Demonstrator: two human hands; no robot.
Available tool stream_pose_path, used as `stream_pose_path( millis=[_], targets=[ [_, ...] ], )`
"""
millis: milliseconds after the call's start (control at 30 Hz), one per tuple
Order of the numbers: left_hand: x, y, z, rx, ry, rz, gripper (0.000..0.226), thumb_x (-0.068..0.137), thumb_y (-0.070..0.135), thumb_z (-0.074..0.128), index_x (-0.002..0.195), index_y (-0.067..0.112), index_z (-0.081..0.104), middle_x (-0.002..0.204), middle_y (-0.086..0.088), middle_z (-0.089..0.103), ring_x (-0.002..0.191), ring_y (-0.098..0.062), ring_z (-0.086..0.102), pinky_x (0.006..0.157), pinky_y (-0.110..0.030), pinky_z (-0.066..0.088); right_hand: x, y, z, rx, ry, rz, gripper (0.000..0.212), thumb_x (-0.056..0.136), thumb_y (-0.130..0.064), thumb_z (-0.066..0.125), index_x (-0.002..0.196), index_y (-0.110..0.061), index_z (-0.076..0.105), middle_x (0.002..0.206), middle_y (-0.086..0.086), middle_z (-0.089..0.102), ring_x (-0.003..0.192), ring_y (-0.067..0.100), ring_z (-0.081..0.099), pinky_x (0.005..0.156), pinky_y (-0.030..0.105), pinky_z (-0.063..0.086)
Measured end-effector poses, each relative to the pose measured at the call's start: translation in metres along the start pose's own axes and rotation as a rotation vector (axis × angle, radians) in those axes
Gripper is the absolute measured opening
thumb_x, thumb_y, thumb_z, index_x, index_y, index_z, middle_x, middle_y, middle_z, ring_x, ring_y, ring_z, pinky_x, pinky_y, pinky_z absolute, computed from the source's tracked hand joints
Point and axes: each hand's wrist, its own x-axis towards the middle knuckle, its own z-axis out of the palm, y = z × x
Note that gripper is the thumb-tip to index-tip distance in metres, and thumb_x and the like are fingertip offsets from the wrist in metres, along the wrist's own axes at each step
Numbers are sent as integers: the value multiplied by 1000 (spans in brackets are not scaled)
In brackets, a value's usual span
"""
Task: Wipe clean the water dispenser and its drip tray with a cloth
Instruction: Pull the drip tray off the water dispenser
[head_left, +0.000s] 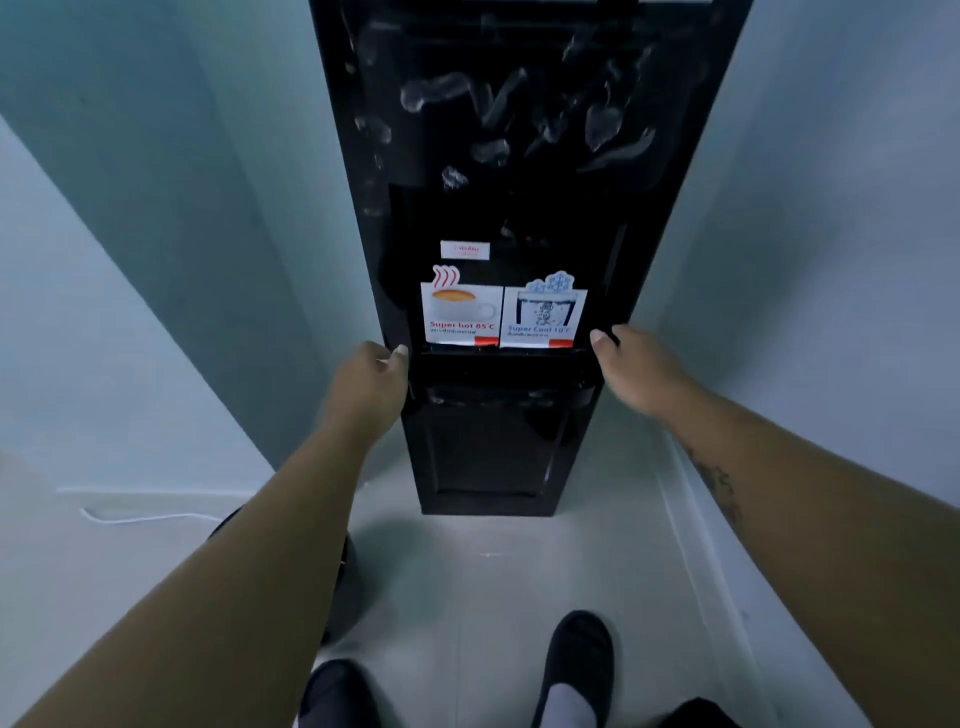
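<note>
A tall black water dispenser (519, 182) stands in a narrow gap between two pale walls, with wet streaks across its upper front. Hot and cold stickers (501, 314) sit above the dark tap recess and drip tray area (498, 395). My left hand (369, 384) grips the dispenser's left edge, thumb on the front. Opposite it, my right hand (634, 366) grips the right edge at the same height, thumb also on the front. No cloth shows in this view.
Pale walls (156, 260) close in on both sides. A white cable (145, 517) lies on the light floor at left. A dark round object (343, 577) sits behind my left forearm. My feet in dark shoes (579, 660) stand in front.
</note>
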Motion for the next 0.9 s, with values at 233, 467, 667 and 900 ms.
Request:
stream_pose_path(
  millis=[233,467,667,900],
  targets=[
    [29,-33,39,-171,-88,-137,45,102,46,40,86,9,60,80,-5,63,83,-33,66,79,-39,53,28,20,49,167,-49,200,52,104,-45,24,94,-5,55,95,12,55,91,29,53,80,32,38],
    [38,-26,55,-511,-180,-259,40,104,43,40,108,8,60,89,-12,69,71,-26,70,70,-33,59,42,24,76,644,-21,398,49,100,-56,27,94,-18,56,111,9,64,103,29,62,97,50,50],
    [32,-17,57,-382,-109,-194,51,107,39,28,105,2,63,84,-10,67,63,-17,61,44,-15,43,42,26,72,693,-34,347,48,105,-44,28,111,-9,60,106,11,68,89,26,68,72,33,60],
    [31,-14,59,-304,-78,-162,52,108,39,25,97,1,60,77,-11,61,65,-20,58,50,-21,35,43,29,76,608,15,316,56,105,-45,26,106,-3,63,88,16,70,59,22,69,67,35,57]
  ],
)
